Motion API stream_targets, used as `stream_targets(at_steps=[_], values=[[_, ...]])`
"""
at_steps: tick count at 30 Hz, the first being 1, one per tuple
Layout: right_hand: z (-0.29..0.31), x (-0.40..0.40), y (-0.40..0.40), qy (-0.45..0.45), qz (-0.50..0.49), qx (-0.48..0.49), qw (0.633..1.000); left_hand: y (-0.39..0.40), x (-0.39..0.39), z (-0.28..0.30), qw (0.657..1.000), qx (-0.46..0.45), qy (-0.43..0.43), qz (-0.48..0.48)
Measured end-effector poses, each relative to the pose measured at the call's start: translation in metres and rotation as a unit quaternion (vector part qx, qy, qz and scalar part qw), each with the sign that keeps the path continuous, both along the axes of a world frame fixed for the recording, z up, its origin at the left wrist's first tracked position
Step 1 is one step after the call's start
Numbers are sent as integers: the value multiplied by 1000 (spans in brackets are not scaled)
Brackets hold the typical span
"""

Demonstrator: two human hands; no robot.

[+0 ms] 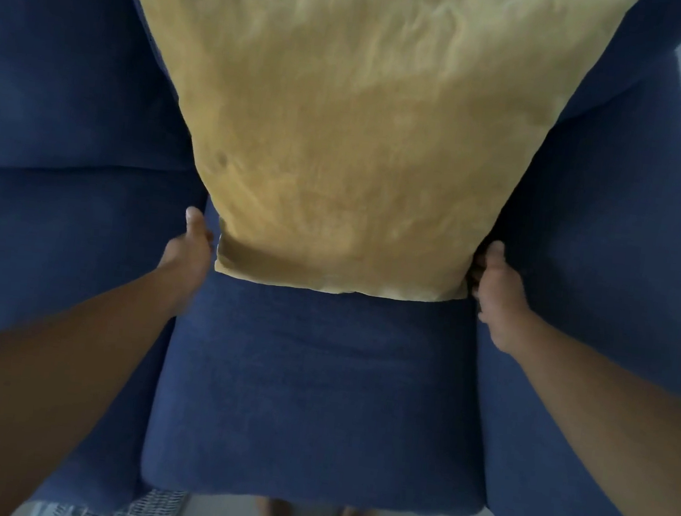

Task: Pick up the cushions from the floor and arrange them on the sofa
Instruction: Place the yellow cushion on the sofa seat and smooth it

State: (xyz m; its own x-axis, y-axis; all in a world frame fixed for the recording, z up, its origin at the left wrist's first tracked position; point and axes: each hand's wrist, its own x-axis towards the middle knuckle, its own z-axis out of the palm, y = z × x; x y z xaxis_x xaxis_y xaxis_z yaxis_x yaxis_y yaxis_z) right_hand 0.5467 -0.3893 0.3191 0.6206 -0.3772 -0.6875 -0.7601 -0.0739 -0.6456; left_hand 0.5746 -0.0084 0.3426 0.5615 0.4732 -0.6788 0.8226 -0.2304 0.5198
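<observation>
On the blue sofa [315, 402] seat the yellow cushion [352, 133] stands against the backrest; left hand [188, 250] and right hand [498, 299] flank its lower corners, thumbs up, other fingers hidden; placement looks settled; next, release.

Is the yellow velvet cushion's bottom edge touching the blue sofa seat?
Touching. The head view shows the yellow velvet cushion resting its bottom edge on the blue sofa seat, no gap.

Both bare forearms stretched forward. Left hand [188, 248] and right hand [497, 291] level with each other, well apart, thumbs pointing up, fingers [475, 274] curled inward, mostly hidden.
</observation>
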Motion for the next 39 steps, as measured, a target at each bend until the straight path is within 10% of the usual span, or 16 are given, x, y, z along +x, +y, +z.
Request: stream_targets(at_steps=[6, 12, 39], values=[[68, 59, 4, -224, -14, 99, 969, -8, 53, 64, 950, -154, -267, 46], [84, 70, 24, -275, 21, 105, 955, -12, 67, 75, 930, -113, -335, 102], [131, 93, -13, -253, 9, -32, 967, -7, 83, 134, 964, -20, -250, 84]])
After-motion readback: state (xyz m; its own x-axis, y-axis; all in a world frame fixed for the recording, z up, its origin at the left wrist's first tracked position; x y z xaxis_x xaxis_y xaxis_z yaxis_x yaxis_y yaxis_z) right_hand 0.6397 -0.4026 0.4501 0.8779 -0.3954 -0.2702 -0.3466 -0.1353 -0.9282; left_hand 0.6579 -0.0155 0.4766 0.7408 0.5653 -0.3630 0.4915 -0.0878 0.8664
